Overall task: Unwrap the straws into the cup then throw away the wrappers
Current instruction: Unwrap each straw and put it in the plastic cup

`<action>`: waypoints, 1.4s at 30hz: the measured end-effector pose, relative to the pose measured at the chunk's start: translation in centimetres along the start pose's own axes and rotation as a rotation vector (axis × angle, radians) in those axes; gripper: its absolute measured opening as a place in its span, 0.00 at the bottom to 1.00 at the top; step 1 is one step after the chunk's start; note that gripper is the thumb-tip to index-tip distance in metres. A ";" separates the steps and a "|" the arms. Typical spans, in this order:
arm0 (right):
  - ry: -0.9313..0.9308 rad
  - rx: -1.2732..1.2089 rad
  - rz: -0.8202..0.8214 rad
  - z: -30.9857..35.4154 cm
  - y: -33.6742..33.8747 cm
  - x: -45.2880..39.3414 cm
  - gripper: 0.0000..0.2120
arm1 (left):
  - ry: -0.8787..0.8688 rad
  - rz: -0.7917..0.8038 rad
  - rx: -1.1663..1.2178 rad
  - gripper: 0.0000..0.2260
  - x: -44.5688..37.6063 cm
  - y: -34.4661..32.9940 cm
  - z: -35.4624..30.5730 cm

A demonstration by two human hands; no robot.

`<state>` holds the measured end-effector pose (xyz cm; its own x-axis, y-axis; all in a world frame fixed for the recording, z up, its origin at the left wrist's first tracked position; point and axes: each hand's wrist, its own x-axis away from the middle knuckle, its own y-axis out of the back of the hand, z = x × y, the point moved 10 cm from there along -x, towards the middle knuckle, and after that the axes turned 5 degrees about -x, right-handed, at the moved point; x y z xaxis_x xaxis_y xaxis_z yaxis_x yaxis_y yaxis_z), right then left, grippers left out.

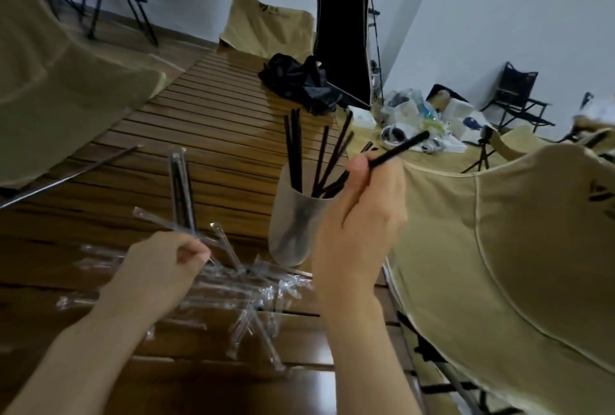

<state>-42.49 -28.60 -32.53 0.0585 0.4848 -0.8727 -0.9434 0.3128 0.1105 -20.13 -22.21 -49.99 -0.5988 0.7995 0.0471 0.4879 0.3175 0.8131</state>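
We note the right hand [362, 215] grasping a bare black plastic straw [399, 148] above the frosted translucent cup [289, 231], which holds several black straws [296, 148]. The left hand [159, 268] pinches clear plastic wrappers [233, 284], heaped on the slatted brown wooden table [216, 108] just beside the cup.

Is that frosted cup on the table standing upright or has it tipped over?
Upright. The cup stands on its base on the slatted table, mouth upward, with several black straws sticking out of the top.
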 end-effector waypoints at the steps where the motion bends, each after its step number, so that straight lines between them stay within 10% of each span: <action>1: -0.045 0.104 0.125 -0.9 -1.3 0.2 0.13 | 0.016 0.011 0.014 0.03 -0.1 -0.3 0.2; 5: -0.330 0.246 0.464 -5.5 -5.0 3.0 0.12 | 0.020 0.014 0.013 0.04 -0.3 -0.5 0.5; 11: -0.076 0.102 0.229 -0.2 -3.4 2.5 0.17 | 0.054 -0.028 0.024 0.08 -0.2 0.2 1.1; 21: -0.042 0.247 1.258 -2.1 -14.0 16.9 0.23 | 0.043 -0.243 -0.072 0.15 -1.3 1.6 2.9; 31: -0.104 0.263 1.312 -4.2 -14.5 18.3 0.28 | 0.002 -0.162 -0.272 0.17 -2.5 -0.9 3.1; 42: -0.110 0.151 1.236 -2.7 -13.9 16.0 0.10 | 0.080 -0.328 -0.225 0.09 -2.3 1.1 3.2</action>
<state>-29.33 -27.42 -49.34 -0.8054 0.5837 -0.1028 -0.3400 -0.3130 0.8868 -16.19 -22.04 -51.02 -0.7512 0.6297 -0.1978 0.1172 0.4222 0.8989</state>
